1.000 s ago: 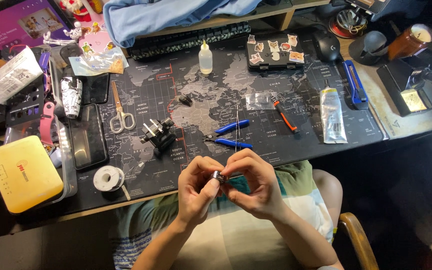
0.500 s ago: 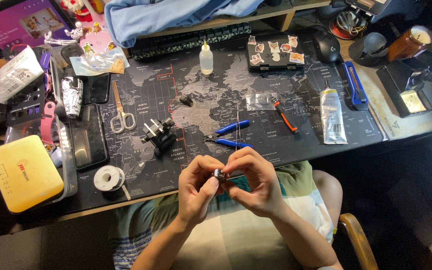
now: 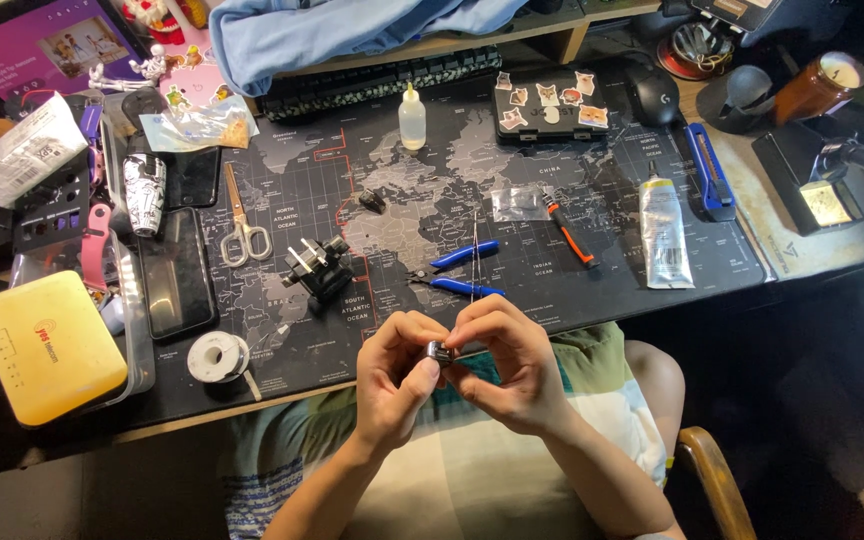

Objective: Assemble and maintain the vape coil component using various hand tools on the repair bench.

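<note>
— What could go wrong where you are?

— My left hand and right hand are both pinched shut around one small metal part, held over my lap just short of the counter edge. It's tiny and smooth-looking (I can't make out what it is), so I'd judge a slip of my fingers would drop it into my lap or onto the floor.

— And room to move?

— Going left to right: the yellow box and the phone crowd the near left edge, and the solder spool sits close to the lip, easy to knock off with a forearm. The black plug and blue pliers lie just ahead of my knuckles. To the right, past the white tube, the mat is barer.
</note>
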